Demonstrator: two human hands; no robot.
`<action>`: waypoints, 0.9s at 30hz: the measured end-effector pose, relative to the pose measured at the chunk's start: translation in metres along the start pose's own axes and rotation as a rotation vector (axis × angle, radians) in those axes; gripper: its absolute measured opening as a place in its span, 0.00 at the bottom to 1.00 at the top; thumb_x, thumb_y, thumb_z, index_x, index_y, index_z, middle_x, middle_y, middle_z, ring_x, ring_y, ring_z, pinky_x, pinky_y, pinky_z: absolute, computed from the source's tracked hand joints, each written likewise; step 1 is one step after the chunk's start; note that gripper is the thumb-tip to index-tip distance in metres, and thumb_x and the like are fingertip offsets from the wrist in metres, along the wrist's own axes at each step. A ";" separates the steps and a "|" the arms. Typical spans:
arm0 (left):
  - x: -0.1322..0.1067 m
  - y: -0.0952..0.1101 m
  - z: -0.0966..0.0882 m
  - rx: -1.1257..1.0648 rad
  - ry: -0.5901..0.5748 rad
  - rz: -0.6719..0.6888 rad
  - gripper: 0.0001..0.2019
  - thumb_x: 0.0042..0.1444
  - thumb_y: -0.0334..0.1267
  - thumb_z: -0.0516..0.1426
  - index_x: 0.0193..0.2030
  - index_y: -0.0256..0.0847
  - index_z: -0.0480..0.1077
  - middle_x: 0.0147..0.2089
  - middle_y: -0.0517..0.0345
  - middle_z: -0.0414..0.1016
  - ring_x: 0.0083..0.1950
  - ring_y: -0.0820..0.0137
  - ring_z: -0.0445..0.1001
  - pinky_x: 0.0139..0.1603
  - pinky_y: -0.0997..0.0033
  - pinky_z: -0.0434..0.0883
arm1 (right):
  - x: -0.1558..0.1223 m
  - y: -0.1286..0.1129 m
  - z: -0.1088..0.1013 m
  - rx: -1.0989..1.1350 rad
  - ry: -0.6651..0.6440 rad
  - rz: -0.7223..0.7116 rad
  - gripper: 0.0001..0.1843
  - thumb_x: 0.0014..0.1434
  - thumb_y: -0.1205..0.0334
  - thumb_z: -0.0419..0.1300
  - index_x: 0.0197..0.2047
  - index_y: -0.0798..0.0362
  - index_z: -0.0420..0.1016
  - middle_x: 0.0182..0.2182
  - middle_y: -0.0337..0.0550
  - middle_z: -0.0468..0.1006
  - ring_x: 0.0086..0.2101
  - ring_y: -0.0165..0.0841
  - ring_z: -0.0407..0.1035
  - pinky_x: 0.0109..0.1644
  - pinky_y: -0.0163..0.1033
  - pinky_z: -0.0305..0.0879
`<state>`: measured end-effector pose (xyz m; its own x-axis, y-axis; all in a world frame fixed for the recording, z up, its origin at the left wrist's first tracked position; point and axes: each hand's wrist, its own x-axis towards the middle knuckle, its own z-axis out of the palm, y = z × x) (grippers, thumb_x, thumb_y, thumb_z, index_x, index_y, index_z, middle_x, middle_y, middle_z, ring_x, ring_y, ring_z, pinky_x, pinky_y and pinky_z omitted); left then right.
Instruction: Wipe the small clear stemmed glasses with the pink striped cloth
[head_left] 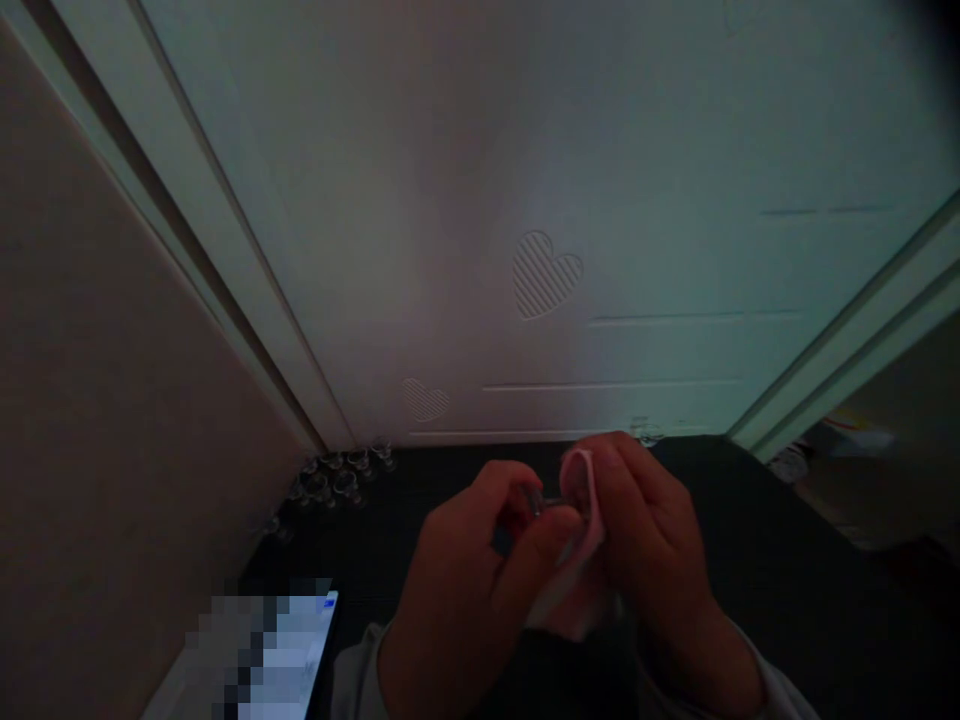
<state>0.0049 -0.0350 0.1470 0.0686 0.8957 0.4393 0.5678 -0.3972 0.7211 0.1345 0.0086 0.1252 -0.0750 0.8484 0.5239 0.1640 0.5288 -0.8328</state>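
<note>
Above the dark desk (757, 550), my left fingers (551, 540) pinch a small glass piece (535, 499), axis running right into pink cloth (574, 605) my right fingers (624, 485) clamp.

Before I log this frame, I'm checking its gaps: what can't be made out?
All in the head view:
Glassy piece: mostly hidden by the left hand and pink cloth.
Right hand: fingertips largely hidden behind the cloth.
Screen: partly pixelated, cut off by the bottom edge.
Cups: too small and dim to count surely.
</note>
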 end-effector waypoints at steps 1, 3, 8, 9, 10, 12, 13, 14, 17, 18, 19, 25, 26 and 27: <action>0.000 0.000 0.000 -0.003 -0.003 -0.009 0.05 0.55 0.39 0.51 0.36 0.42 0.64 0.25 0.66 0.68 0.26 0.77 0.66 0.26 0.81 0.61 | 0.000 0.000 0.000 0.005 -0.008 0.000 0.13 0.59 0.61 0.45 0.25 0.53 0.63 0.19 0.34 0.63 0.20 0.24 0.57 0.21 0.30 0.53; -0.001 0.001 -0.001 -0.005 -0.007 -0.019 0.06 0.55 0.39 0.50 0.35 0.41 0.64 0.25 0.66 0.67 0.26 0.77 0.66 0.25 0.81 0.61 | 0.000 -0.001 -0.001 0.026 -0.023 -0.002 0.13 0.59 0.62 0.45 0.25 0.52 0.64 0.19 0.33 0.63 0.20 0.24 0.57 0.22 0.30 0.53; 0.000 0.005 -0.001 0.001 0.004 -0.035 0.06 0.54 0.39 0.50 0.34 0.41 0.64 0.25 0.65 0.68 0.26 0.76 0.67 0.25 0.79 0.61 | 0.000 -0.003 -0.002 0.051 -0.043 -0.020 0.13 0.60 0.63 0.45 0.25 0.52 0.63 0.19 0.33 0.62 0.20 0.24 0.57 0.22 0.30 0.53; 0.001 0.005 -0.001 0.003 0.008 -0.041 0.06 0.54 0.39 0.50 0.34 0.41 0.64 0.25 0.64 0.68 0.26 0.75 0.67 0.26 0.79 0.62 | 0.001 -0.003 -0.002 0.041 -0.052 -0.021 0.13 0.60 0.63 0.45 0.25 0.52 0.63 0.19 0.33 0.62 0.20 0.24 0.57 0.22 0.30 0.54; 0.002 0.006 0.000 0.005 0.013 -0.046 0.06 0.54 0.39 0.50 0.33 0.41 0.64 0.25 0.64 0.69 0.26 0.75 0.68 0.26 0.78 0.62 | 0.002 -0.003 -0.002 0.032 -0.058 -0.020 0.13 0.60 0.63 0.45 0.25 0.52 0.63 0.19 0.33 0.62 0.20 0.24 0.57 0.23 0.30 0.54; 0.004 0.005 0.001 0.014 0.015 -0.048 0.06 0.55 0.39 0.49 0.33 0.41 0.65 0.25 0.63 0.70 0.27 0.74 0.68 0.26 0.78 0.62 | 0.003 -0.003 -0.003 0.020 -0.073 -0.019 0.13 0.60 0.63 0.45 0.25 0.53 0.62 0.19 0.33 0.62 0.21 0.24 0.57 0.23 0.30 0.54; 0.004 0.004 0.002 0.022 0.015 -0.046 0.06 0.55 0.39 0.49 0.34 0.41 0.65 0.26 0.63 0.70 0.27 0.74 0.68 0.27 0.78 0.63 | 0.004 -0.003 -0.003 0.020 -0.073 -0.019 0.13 0.60 0.63 0.45 0.25 0.53 0.62 0.19 0.33 0.63 0.21 0.24 0.58 0.23 0.30 0.54; 0.005 0.004 0.002 0.032 0.017 -0.042 0.06 0.55 0.38 0.48 0.34 0.41 0.65 0.27 0.62 0.70 0.28 0.74 0.69 0.28 0.78 0.63 | 0.005 -0.003 -0.003 0.022 -0.069 -0.020 0.13 0.60 0.63 0.45 0.25 0.53 0.62 0.20 0.33 0.63 0.21 0.25 0.58 0.23 0.30 0.54; 0.005 0.003 0.003 0.059 0.028 -0.023 0.06 0.55 0.37 0.49 0.37 0.42 0.64 0.30 0.62 0.70 0.31 0.74 0.69 0.30 0.77 0.64 | 0.006 -0.005 -0.003 0.025 -0.042 -0.039 0.13 0.59 0.63 0.45 0.26 0.53 0.63 0.20 0.34 0.64 0.21 0.25 0.58 0.24 0.30 0.55; 0.004 0.003 0.003 0.063 0.031 -0.014 0.06 0.55 0.37 0.49 0.37 0.42 0.64 0.30 0.62 0.70 0.31 0.73 0.69 0.30 0.77 0.64 | 0.006 -0.005 -0.003 0.031 -0.033 -0.043 0.12 0.59 0.63 0.45 0.26 0.53 0.64 0.20 0.34 0.64 0.22 0.25 0.59 0.24 0.30 0.55; 0.004 0.004 0.003 0.064 0.032 -0.005 0.06 0.54 0.37 0.49 0.38 0.41 0.64 0.29 0.62 0.70 0.31 0.73 0.69 0.30 0.77 0.65 | 0.005 -0.005 -0.003 0.041 -0.028 -0.044 0.12 0.59 0.63 0.45 0.27 0.53 0.64 0.21 0.35 0.65 0.22 0.25 0.59 0.24 0.30 0.56; 0.001 0.006 0.005 0.042 0.038 0.056 0.07 0.50 0.35 0.53 0.38 0.42 0.64 0.32 0.61 0.72 0.33 0.72 0.70 0.33 0.76 0.67 | 0.005 -0.003 -0.001 0.217 0.176 0.044 0.03 0.56 0.62 0.50 0.35 0.50 0.62 0.26 0.36 0.65 0.25 0.26 0.60 0.26 0.31 0.58; 0.001 0.006 0.006 0.034 0.053 0.066 0.08 0.49 0.35 0.54 0.38 0.42 0.64 0.33 0.60 0.72 0.33 0.72 0.70 0.33 0.75 0.67 | 0.006 -0.004 -0.001 0.286 0.226 0.051 0.03 0.55 0.61 0.52 0.34 0.50 0.60 0.27 0.35 0.64 0.25 0.26 0.60 0.26 0.31 0.59; 0.000 0.006 0.008 0.027 0.075 0.076 0.08 0.49 0.34 0.55 0.38 0.43 0.65 0.33 0.60 0.72 0.33 0.71 0.70 0.33 0.75 0.68 | 0.007 -0.005 -0.001 0.358 0.267 0.053 0.05 0.54 0.61 0.53 0.32 0.50 0.59 0.28 0.35 0.63 0.25 0.26 0.60 0.26 0.30 0.59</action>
<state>0.0148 -0.0353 0.1469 0.0516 0.8455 0.5315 0.5854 -0.4568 0.6699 0.1339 0.0119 0.1331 0.1888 0.8635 0.4677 -0.1931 0.4996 -0.8444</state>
